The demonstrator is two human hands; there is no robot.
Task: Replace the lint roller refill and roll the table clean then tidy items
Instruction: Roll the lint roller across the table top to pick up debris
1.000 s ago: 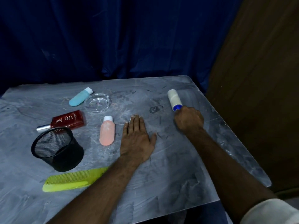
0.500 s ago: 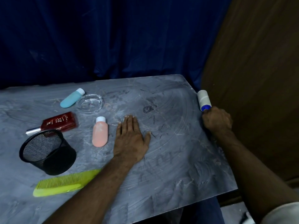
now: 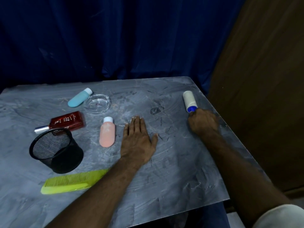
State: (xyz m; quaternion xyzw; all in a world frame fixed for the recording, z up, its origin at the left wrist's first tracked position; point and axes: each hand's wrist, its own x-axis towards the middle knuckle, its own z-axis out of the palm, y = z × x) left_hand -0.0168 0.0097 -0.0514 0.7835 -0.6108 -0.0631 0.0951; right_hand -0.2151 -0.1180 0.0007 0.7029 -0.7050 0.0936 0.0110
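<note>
The lint roller (image 3: pixel 190 100) has a white sticky roll and a blue collar, and it lies flat on the grey table (image 3: pixel 172 170) near the right edge. My right hand (image 3: pixel 203 123) is closed around its handle, which is hidden in the fist. Pressed flat on the table's middle is my left hand (image 3: pixel 138 142), fingers together and holding nothing. A few dark lint strands lie between the two hands.
On the left half are a teal bottle (image 3: pixel 79 98), a clear glass dish (image 3: pixel 97 103), a red flat bottle (image 3: pixel 65 122), a pink bottle (image 3: pixel 107 132), a black mesh cup (image 3: pixel 56 150) and a green comb (image 3: pixel 72 182). A brown panel stands to the right.
My right hand swept the roller out to the table's right edge and has now brought it slightly back inward. My left hand has stayed flat in place.
</note>
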